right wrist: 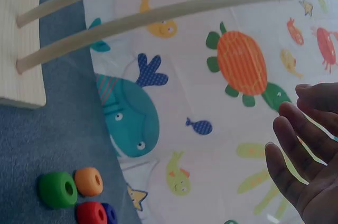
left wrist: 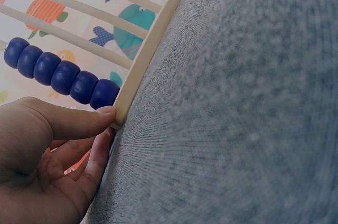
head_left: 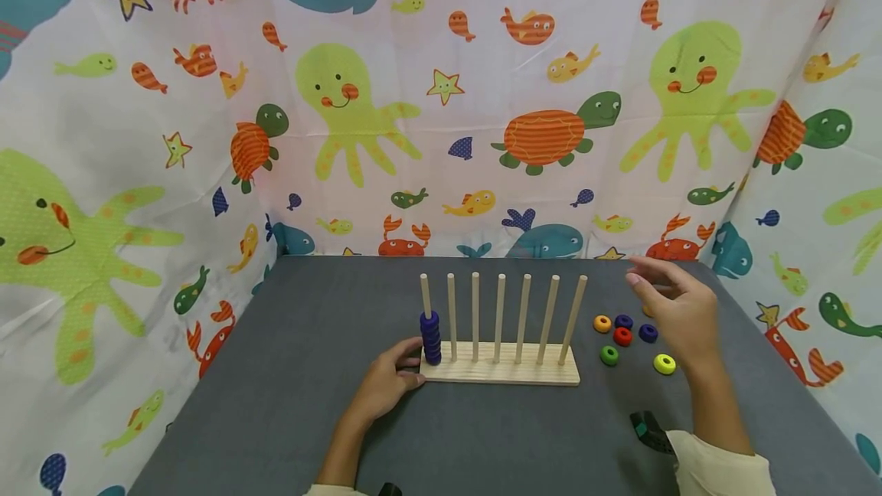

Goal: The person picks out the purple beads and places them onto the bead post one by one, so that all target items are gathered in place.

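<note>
A wooden peg rack (head_left: 510, 373) with a row of upright pegs stands on the table. Several dark blue beads (left wrist: 64, 76) are stacked on its leftmost peg. My left hand (head_left: 387, 383) grips the left end of the base, with the thumb (left wrist: 95, 121) on its edge just below the stack. To the right of the rack, my right hand (head_left: 678, 312) is raised over loose beads, its fingers relaxed and loosely bent, holding nothing. Beneath it lie a red bead (head_left: 623, 337), a green bead (head_left: 609, 355), a yellow bead (head_left: 664, 363), an orange bead (head_left: 602, 324) and blue beads (head_left: 648, 333).
Another orange bead (head_left: 646, 312) is partly hidden by the right hand. The grey table (head_left: 310, 312) is bordered at the back and sides by a curtain (head_left: 427, 128) printed with sea animals. A black strap piece (head_left: 651, 432) sits at the right wrist.
</note>
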A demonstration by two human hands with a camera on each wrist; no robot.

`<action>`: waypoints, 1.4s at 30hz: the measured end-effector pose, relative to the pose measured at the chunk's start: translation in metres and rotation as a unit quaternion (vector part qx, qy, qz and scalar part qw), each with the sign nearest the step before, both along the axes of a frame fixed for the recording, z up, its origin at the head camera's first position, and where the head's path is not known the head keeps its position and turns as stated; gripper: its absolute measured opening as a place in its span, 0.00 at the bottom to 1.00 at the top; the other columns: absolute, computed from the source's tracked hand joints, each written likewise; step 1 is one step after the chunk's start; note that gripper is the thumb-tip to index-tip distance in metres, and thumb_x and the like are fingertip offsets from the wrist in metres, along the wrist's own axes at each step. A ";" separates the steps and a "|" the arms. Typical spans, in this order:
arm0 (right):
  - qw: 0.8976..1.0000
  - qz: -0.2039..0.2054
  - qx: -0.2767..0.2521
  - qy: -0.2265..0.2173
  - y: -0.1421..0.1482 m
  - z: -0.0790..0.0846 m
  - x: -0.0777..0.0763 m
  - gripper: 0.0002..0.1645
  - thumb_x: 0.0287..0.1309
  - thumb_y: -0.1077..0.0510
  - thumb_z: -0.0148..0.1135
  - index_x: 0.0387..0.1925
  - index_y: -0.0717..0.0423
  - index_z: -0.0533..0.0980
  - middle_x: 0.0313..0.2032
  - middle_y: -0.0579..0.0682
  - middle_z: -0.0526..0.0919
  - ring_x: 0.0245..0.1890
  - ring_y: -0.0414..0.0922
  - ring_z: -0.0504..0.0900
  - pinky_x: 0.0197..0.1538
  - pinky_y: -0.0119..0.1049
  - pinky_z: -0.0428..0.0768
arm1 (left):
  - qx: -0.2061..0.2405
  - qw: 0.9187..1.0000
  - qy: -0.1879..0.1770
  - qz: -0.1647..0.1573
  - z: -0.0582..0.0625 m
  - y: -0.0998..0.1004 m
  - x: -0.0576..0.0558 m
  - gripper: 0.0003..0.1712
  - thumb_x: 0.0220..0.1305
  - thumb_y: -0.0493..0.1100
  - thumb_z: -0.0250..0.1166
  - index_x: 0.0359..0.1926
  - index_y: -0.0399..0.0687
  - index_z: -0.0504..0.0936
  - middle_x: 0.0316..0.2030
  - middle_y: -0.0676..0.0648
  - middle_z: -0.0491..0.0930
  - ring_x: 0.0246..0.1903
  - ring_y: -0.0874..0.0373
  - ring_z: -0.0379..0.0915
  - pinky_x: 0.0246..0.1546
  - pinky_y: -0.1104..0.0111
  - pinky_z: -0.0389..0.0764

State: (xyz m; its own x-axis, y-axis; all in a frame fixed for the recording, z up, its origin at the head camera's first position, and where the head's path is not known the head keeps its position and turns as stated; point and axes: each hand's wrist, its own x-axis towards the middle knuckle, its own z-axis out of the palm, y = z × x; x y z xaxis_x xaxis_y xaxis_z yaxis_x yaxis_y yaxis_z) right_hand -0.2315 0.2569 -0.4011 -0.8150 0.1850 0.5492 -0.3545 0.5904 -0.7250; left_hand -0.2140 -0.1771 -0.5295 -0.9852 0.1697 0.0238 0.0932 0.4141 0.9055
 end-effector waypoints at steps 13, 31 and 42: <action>0.996 -0.039 0.015 -0.073 0.033 -0.030 -0.013 0.25 0.73 0.46 0.66 0.62 0.55 0.83 0.46 0.41 0.87 0.41 0.22 0.77 0.45 0.17 0.72 | 0.004 1.000 0.001 -0.003 0.002 0.000 0.001 0.37 0.65 0.31 0.69 0.74 0.44 0.74 0.70 0.38 0.76 0.62 0.42 0.80 0.59 0.48 0.83; 0.976 -0.025 0.042 -0.214 0.063 -0.071 -0.027 0.32 0.76 0.42 0.61 0.69 0.59 0.76 0.56 0.61 0.86 0.45 0.37 0.83 0.43 0.26 0.76 | -0.007 1.000 0.005 0.000 0.001 0.001 0.001 0.36 0.64 0.32 0.70 0.74 0.45 0.75 0.69 0.38 0.77 0.62 0.43 0.81 0.61 0.46 0.81; 0.962 -0.005 0.047 -0.269 0.076 -0.092 -0.034 0.31 0.73 0.54 0.66 0.70 0.65 0.74 0.61 0.70 0.81 0.56 0.64 0.82 0.42 0.32 0.79 | -0.012 1.000 0.002 0.004 0.002 0.001 0.001 0.37 0.64 0.31 0.70 0.74 0.46 0.75 0.68 0.39 0.78 0.62 0.43 0.81 0.61 0.45 0.81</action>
State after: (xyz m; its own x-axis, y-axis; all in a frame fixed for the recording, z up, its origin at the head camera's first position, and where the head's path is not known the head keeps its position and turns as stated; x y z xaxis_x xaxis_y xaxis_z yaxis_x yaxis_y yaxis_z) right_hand -0.2651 0.3329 -0.4933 -0.9843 0.1650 0.0634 0.0632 0.6636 -0.7455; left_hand -0.2130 -0.1757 -0.5279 -0.9863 0.1632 0.0230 0.0930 0.4362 0.8950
